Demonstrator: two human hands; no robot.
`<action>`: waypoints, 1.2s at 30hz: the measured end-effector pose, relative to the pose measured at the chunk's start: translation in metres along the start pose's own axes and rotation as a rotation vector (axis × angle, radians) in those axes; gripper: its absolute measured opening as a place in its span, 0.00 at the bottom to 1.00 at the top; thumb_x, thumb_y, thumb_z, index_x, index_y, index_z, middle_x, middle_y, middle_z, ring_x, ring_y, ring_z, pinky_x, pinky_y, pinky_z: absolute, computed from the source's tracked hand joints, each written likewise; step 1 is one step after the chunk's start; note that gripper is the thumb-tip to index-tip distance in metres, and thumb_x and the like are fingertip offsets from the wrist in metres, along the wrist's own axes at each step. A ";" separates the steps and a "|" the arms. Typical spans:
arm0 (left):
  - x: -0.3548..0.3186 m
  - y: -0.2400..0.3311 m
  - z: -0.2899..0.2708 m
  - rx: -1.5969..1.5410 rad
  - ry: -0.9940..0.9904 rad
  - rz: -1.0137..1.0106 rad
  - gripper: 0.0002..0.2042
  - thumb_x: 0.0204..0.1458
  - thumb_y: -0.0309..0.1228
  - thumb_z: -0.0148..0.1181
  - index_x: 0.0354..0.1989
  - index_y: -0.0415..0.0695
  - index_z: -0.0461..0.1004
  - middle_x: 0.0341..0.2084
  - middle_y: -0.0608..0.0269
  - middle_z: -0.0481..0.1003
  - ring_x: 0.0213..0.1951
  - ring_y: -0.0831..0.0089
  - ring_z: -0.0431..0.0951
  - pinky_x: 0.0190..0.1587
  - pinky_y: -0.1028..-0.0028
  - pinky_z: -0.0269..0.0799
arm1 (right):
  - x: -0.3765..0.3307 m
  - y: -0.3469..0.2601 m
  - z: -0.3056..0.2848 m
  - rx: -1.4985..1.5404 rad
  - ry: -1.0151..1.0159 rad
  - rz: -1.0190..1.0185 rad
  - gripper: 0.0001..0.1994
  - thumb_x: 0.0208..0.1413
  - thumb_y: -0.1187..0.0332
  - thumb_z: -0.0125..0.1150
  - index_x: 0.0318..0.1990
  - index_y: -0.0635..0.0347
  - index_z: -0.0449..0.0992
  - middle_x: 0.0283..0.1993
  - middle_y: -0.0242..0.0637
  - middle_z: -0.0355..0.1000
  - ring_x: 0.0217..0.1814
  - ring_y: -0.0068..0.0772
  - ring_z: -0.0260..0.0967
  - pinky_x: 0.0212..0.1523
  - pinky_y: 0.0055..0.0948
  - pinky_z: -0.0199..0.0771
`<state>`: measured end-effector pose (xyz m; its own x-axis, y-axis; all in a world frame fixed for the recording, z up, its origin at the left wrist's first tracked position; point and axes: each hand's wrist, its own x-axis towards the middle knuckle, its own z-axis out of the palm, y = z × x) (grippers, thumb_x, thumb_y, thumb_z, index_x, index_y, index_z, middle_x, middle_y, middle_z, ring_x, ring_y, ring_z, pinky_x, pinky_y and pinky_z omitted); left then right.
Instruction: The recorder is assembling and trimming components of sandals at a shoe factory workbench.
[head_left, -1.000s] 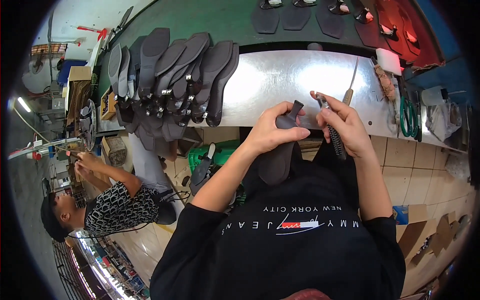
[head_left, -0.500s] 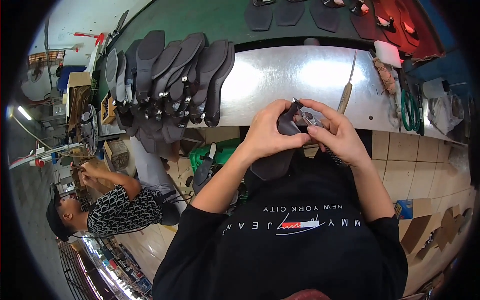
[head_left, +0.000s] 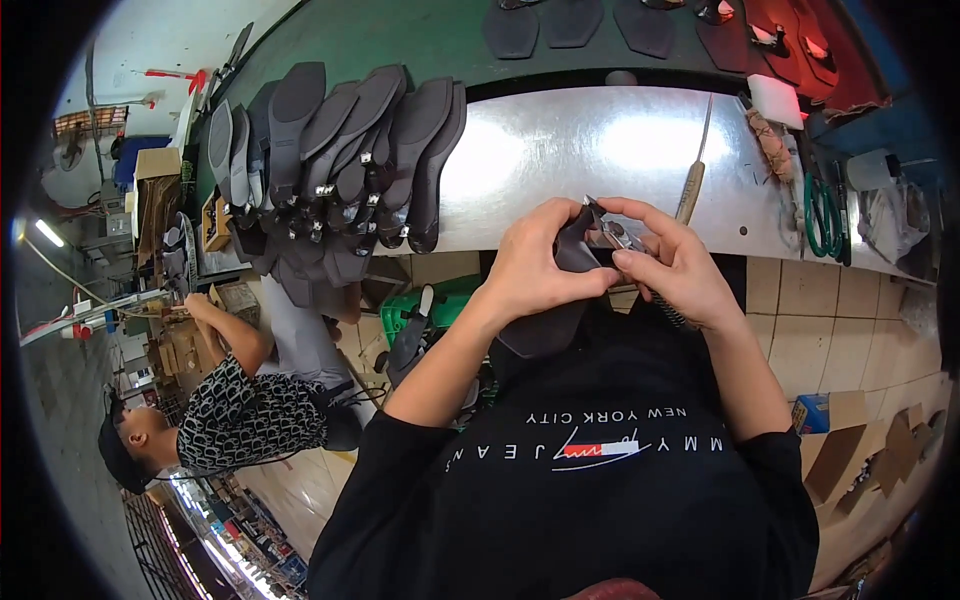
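Note:
My left hand (head_left: 535,265) is wrapped round a dark sandal (head_left: 540,338), holding it in front of my chest near the bench edge. Its flat, wider end hangs down below my palm, while the narrow end sticks up between my fingers. In my right hand (head_left: 690,275) is a metal hand tool that looks like pliers (head_left: 622,236), its head against the sandal's strap side. My fingers hide most of the jaws and handles. Both thumbs point toward each other below the tool.
Many dark sandals (head_left: 300,130) are piled on the bench (head_left: 560,150) at left. An awl (head_left: 690,190) lies beyond my right hand; green-handled scissors (head_left: 822,225) and a white block (head_left: 775,102) sit farther right. More sandals (head_left: 575,25) line the green surface behind. A co-worker (head_left: 250,420) is at left.
Both my hands keep nearly the same hold and place. The co-worker at left has shifted, with the forearm and hands raised a little higher in the picture.

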<state>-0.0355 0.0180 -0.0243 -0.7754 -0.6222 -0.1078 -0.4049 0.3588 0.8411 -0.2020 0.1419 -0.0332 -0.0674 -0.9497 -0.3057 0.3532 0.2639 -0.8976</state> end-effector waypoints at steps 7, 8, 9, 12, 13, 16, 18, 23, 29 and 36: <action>-0.001 -0.001 -0.001 0.026 -0.008 0.050 0.27 0.29 0.42 0.72 0.35 0.35 0.72 0.30 0.53 0.74 0.33 0.60 0.76 0.38 0.67 0.71 | -0.003 0.001 0.001 -0.012 -0.024 -0.004 0.24 0.59 0.72 0.57 0.65 0.53 0.67 0.28 0.21 0.69 0.22 0.10 0.57 0.23 0.14 0.59; -0.002 -0.004 0.000 -0.001 -0.001 0.063 0.26 0.28 0.41 0.72 0.34 0.36 0.72 0.29 0.54 0.74 0.32 0.60 0.76 0.37 0.68 0.71 | -0.004 -0.001 0.001 -0.011 -0.023 -0.003 0.24 0.59 0.72 0.57 0.65 0.53 0.67 0.28 0.21 0.69 0.22 0.10 0.57 0.23 0.14 0.59; -0.003 -0.006 0.000 -0.028 0.007 0.075 0.26 0.28 0.40 0.72 0.34 0.36 0.72 0.28 0.54 0.73 0.32 0.61 0.76 0.36 0.68 0.71 | -0.005 -0.003 0.001 -0.018 -0.038 0.007 0.25 0.59 0.72 0.56 0.65 0.53 0.66 0.35 0.22 0.71 0.24 0.09 0.58 0.24 0.13 0.60; -0.003 -0.007 0.001 -0.024 0.004 0.092 0.25 0.28 0.40 0.73 0.33 0.36 0.72 0.28 0.55 0.74 0.31 0.62 0.76 0.36 0.69 0.71 | -0.005 0.000 0.000 -0.022 -0.054 0.009 0.26 0.59 0.72 0.56 0.66 0.53 0.65 0.42 0.23 0.74 0.25 0.08 0.58 0.25 0.12 0.61; -0.004 -0.006 0.000 -0.024 0.001 0.092 0.25 0.28 0.40 0.73 0.33 0.36 0.72 0.28 0.55 0.74 0.31 0.62 0.76 0.36 0.69 0.71 | -0.005 0.001 -0.001 -0.020 -0.056 0.003 0.26 0.59 0.72 0.56 0.66 0.52 0.65 0.41 0.23 0.74 0.25 0.08 0.58 0.25 0.12 0.61; -0.005 -0.003 -0.002 -0.054 0.006 0.107 0.24 0.28 0.38 0.73 0.33 0.36 0.73 0.28 0.56 0.74 0.31 0.64 0.76 0.36 0.70 0.71 | -0.006 0.000 -0.002 -0.018 -0.081 0.016 0.26 0.59 0.72 0.56 0.66 0.52 0.65 0.40 0.23 0.74 0.24 0.08 0.57 0.25 0.12 0.60; -0.007 -0.002 -0.002 -0.091 -0.016 0.059 0.24 0.28 0.38 0.73 0.33 0.35 0.73 0.28 0.57 0.75 0.31 0.66 0.76 0.37 0.70 0.71 | -0.006 0.001 -0.002 -0.020 -0.087 0.012 0.26 0.59 0.72 0.56 0.66 0.52 0.65 0.40 0.23 0.74 0.24 0.08 0.57 0.25 0.12 0.60; -0.008 0.000 -0.005 -0.116 -0.034 0.046 0.24 0.29 0.38 0.73 0.33 0.35 0.73 0.28 0.57 0.75 0.32 0.68 0.75 0.37 0.71 0.71 | -0.007 -0.001 -0.002 -0.017 -0.100 0.021 0.26 0.58 0.71 0.57 0.66 0.52 0.66 0.39 0.22 0.73 0.24 0.08 0.57 0.24 0.12 0.60; -0.010 0.002 -0.005 -0.186 -0.061 -0.010 0.23 0.29 0.38 0.73 0.32 0.35 0.73 0.28 0.58 0.74 0.31 0.71 0.74 0.37 0.72 0.70 | -0.008 -0.004 -0.003 -0.022 -0.115 0.006 0.26 0.58 0.70 0.57 0.66 0.52 0.65 0.39 0.23 0.73 0.24 0.08 0.57 0.24 0.12 0.59; -0.012 0.003 -0.006 -0.195 -0.072 -0.002 0.23 0.30 0.37 0.73 0.32 0.35 0.73 0.26 0.61 0.74 0.30 0.74 0.73 0.34 0.74 0.69 | -0.009 -0.004 -0.007 -0.055 -0.153 0.009 0.26 0.59 0.69 0.57 0.66 0.52 0.65 0.39 0.22 0.73 0.25 0.08 0.57 0.24 0.12 0.58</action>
<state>-0.0250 0.0224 -0.0177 -0.8101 -0.5690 -0.1410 -0.3103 0.2121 0.9267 -0.2088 0.1502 -0.0291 0.0800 -0.9607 -0.2659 0.3009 0.2776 -0.9124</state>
